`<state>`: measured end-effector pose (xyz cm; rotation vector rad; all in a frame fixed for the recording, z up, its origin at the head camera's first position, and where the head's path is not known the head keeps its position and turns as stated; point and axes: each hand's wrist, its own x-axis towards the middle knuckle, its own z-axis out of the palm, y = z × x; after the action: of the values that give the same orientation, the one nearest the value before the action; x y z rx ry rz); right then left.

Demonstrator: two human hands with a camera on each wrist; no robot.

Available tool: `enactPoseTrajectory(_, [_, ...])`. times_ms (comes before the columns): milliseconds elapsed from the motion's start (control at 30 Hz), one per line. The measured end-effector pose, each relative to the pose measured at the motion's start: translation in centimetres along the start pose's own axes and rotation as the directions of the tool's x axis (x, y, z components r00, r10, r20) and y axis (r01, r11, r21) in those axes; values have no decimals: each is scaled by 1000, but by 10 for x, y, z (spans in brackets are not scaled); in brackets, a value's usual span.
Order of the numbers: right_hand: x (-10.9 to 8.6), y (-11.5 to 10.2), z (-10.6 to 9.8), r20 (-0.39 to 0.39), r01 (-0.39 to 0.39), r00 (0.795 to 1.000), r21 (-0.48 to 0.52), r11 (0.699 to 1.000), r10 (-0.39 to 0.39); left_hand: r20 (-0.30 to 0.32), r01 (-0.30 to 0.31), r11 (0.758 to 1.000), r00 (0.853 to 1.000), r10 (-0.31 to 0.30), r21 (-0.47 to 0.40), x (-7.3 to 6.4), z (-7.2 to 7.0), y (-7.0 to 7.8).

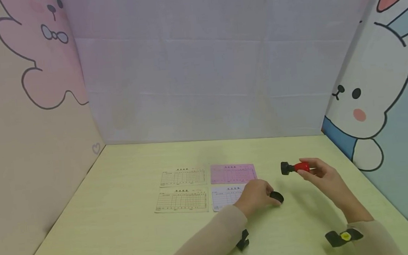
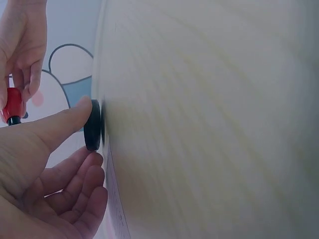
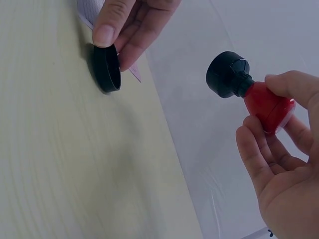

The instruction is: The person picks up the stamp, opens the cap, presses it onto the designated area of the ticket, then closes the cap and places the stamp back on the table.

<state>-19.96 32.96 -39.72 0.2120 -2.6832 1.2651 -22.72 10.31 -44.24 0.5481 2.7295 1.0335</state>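
Low over the table, my left hand (image 1: 255, 195) pinches a round, shallow black cap (image 1: 277, 197) between thumb and fingers. The cap stands on edge in the right wrist view, its hollow side turned toward the other hand. Farther right and higher, my right hand (image 1: 322, 176) holds a stamp (image 3: 269, 107) by its red, bulb-shaped handle. The stamp lies sideways in the air, its round black head pointing left in the head view. Cap and stamp are apart.
Several printed form slips lie in two rows left of the hands: a pink one (image 1: 233, 173), a white one (image 1: 224, 197) partly behind the left hand, and cream ones (image 1: 181, 201). Cartoon-printed walls (image 1: 400, 192) flank the pale wooden table (image 1: 108, 229); a whitish sheet (image 1: 204, 84) hangs behind.
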Motion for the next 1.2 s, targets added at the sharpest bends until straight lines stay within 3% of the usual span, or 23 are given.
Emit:
enactPoseTrajectory(167, [0,0,-1,1,-27,1000,4,1000,27,0,-21,998,1000,21,64,1,1,0])
enactPoseTrajectory(567, [-1,-3,1,-3,-19,1000,12,1000,19,22,-11,999,1000,11,30,-4,-2,2])
enactPoseTrajectory(867, [0,-4,3,-10,5,1000,30,1000,-5,58,-10,996,998,15,-91,-11,-23,-2])
enactPoseTrajectory(1033, [1,-7,6,-6,2,1000,35,999,-2,68,-37,991,997,46,-126,-11,-34,-8])
enactPoseTrajectory(1200, [3,-13,10,-18,33,999,-27,999,-34,64,-82,988,994,90,-130,-13,-46,-18])
